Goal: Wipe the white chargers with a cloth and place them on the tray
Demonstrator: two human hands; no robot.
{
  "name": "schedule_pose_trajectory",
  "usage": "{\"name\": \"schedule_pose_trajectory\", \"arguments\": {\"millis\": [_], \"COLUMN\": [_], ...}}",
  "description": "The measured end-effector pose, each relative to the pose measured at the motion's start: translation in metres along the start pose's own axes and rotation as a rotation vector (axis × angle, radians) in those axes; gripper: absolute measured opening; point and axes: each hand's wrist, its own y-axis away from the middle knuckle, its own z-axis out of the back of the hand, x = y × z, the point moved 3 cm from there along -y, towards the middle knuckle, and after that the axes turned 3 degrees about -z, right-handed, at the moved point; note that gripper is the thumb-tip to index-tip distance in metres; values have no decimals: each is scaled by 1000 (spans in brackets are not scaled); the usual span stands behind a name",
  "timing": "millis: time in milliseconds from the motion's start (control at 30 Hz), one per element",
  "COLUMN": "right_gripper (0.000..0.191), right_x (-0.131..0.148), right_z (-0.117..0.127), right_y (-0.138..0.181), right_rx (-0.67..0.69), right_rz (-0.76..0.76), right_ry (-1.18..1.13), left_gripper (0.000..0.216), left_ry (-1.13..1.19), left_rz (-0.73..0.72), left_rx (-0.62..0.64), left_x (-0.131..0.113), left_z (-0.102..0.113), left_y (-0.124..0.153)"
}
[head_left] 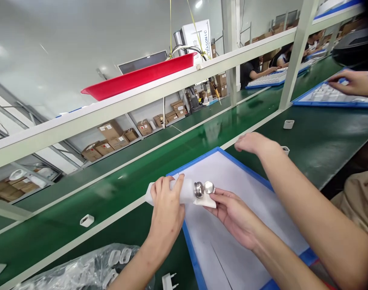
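Note:
My left hand (167, 203) is wrapped round a translucent white dispenser bottle (187, 192), which is tilted almost onto its side. Its metal neck (198, 190) points right, and the round metal cap (209, 187) stands flipped open. With thumb and fingers closed, my right hand (232, 213) pinches a white cloth (205, 200) just under the bottle's mouth. Both hands are above a white tray with a blue rim (193, 245).
A co-worker's hand (253, 143) reaches past the tray's far corner. Small white plastic housings (87, 220) lie on the green conveyor. A clear bag (90, 264) of white parts and a white plug piece (169, 281) lie below. A red tray (141, 78) rests on the overhead shelf.

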Motion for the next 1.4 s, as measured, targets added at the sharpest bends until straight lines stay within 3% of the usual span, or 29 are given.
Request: {"name": "schedule_pose_trajectory", "arguments": {"millis": [433,667,1000,1400], "right_gripper": [8,15,20,25], "right_x": [-4,-12,-12,-11], "right_z": [-1,0,-3,-6], "right_y": [3,-2,2,7], "right_rx": [33,-1,-55,-25], "right_rz": [6,-18,-45,-24], "right_ry": [-30,-29,-9,3], "left_gripper": [71,69,67,66], "left_ry": [-146,-197,-180,-161], "left_rz": [-49,-52,-60,-37], "left_rx": [34,61,64,53], "left_x": [-7,-7,-5,-3], "left_z": [11,12,10,11], "left_y": [-1,0,4,9]}}
